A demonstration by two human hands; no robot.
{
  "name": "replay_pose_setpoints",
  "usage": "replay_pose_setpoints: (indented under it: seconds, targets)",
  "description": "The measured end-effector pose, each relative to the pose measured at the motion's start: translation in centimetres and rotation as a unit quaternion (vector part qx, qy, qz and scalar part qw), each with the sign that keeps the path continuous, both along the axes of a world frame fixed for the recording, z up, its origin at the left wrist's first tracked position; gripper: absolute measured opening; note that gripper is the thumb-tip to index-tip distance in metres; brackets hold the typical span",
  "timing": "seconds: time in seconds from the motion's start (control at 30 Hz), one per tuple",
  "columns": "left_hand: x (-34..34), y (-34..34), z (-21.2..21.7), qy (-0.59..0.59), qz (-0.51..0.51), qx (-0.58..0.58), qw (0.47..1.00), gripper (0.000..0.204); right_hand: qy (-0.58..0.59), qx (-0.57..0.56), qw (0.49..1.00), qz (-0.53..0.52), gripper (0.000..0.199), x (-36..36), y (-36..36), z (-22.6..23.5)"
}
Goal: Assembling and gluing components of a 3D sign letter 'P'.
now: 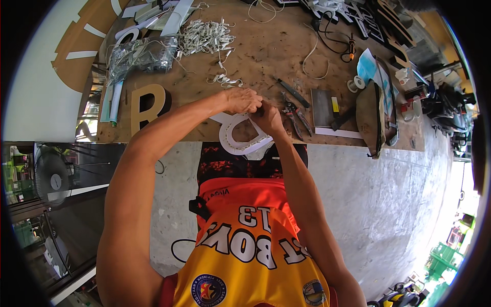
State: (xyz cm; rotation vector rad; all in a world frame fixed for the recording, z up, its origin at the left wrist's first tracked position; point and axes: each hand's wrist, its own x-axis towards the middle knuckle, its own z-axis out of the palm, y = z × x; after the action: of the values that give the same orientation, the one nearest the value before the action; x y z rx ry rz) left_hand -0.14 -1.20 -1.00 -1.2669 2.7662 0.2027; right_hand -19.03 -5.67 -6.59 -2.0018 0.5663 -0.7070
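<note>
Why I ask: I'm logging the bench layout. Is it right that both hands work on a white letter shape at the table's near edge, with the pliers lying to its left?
Not quite. In the head view both hands, the left hand and the right hand, do work on the white letter shape at the table's near edge, but the pliers lie to its right.

Pliers (295,115) crowd the right; bare workbench (266,56) lies open beyond the hands.

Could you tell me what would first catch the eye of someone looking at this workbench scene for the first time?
Both hands meet at the near edge of the wooden workbench: the left hand and right hand work together on a white letter-shaped shell lined with small lights. Left of it stands a gold letter, and pliers lie just right of the hands. A heap of white strip offcuts sits at the far side.
</note>
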Motion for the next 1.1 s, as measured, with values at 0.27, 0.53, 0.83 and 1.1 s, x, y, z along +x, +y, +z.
replay_pose_setpoints:
  seconds: [0.27, 0.53, 0.83, 1.1]
  targets:
    - [0.45, -0.31, -0.08, 0.054, -0.029, 0.008, 0.998, 0.011, 0.007, 0.003, 1.0, 0.0, 0.03, -0.05, 0.04, 0.21]
    - [0.54, -0.1, -0.37, 0.048, 0.002, 0.041, 0.998, 0.014, 0.01, 0.01, 1.0, 0.01, 0.03, -0.05, -0.14, 0.05]
    - [0.27, -0.17, -0.3, 0.063, 0.003, 0.041, 0.997, 0.016, 0.024, 0.022, 0.999, -0.002, 0.032, 0.02, -0.06, -0.1]
    - [0.32, 0.13, -0.6, 0.032, -0.023, 0.019, 0.999, 0.013, 0.013, 0.004, 1.0, -0.005, 0.032, 0.02, 0.15, 0.39]
